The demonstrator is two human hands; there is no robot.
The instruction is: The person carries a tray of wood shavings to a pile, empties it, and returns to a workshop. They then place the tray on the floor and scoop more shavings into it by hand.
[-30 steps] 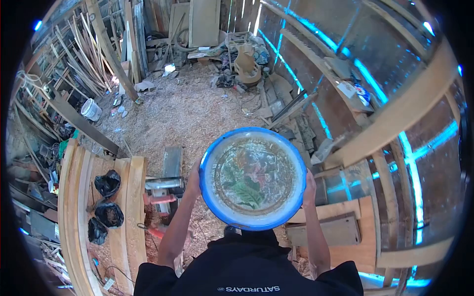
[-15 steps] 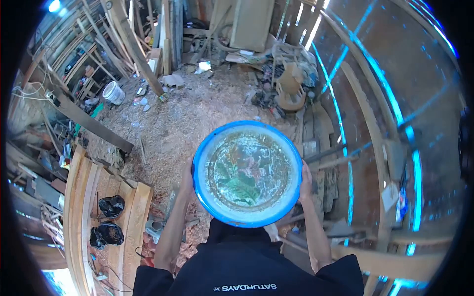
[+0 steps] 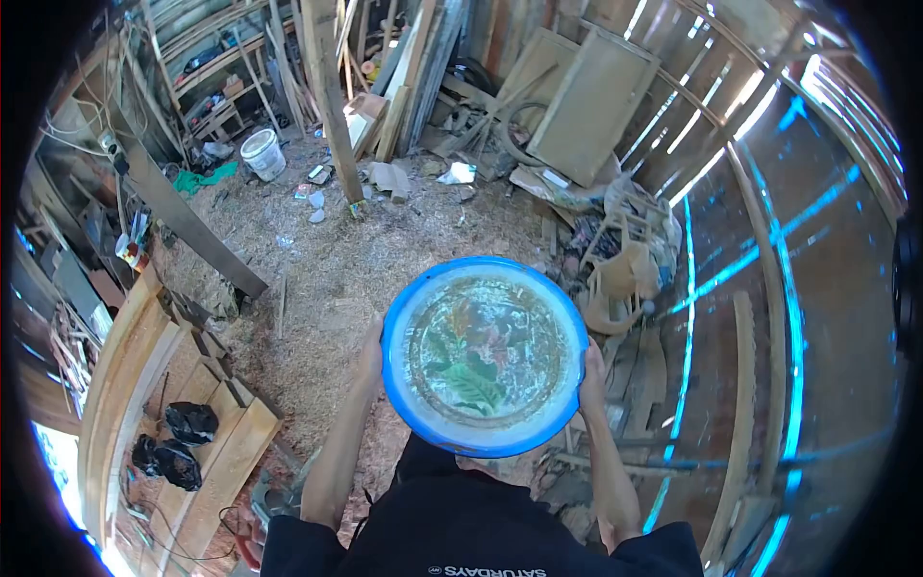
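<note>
I hold a round blue-rimmed basin (image 3: 419, 424) in front of my chest, roughly level, with a faded leaf-and-flower pattern inside. My left hand (image 3: 370, 354) grips its left rim and my right hand (image 3: 589, 377) grips its right rim. The basin looks dusty inside; I cannot tell whether it holds anything. My black shirt fills the bottom of the head view.
Sawdust covers the floor (image 3: 327, 260). A wooden workbench (image 3: 144, 385) with black bags (image 3: 190, 421) stands at the left. A post (image 3: 332, 106), a white bucket (image 3: 262, 154), leaning boards (image 3: 586, 106) and a heap of junk with a chair (image 3: 625, 260) lie ahead.
The view has swung left across the workshop while both hands kept the basin in front of me; the wall on the right slid away and the back boards and bucket came into view.
</note>
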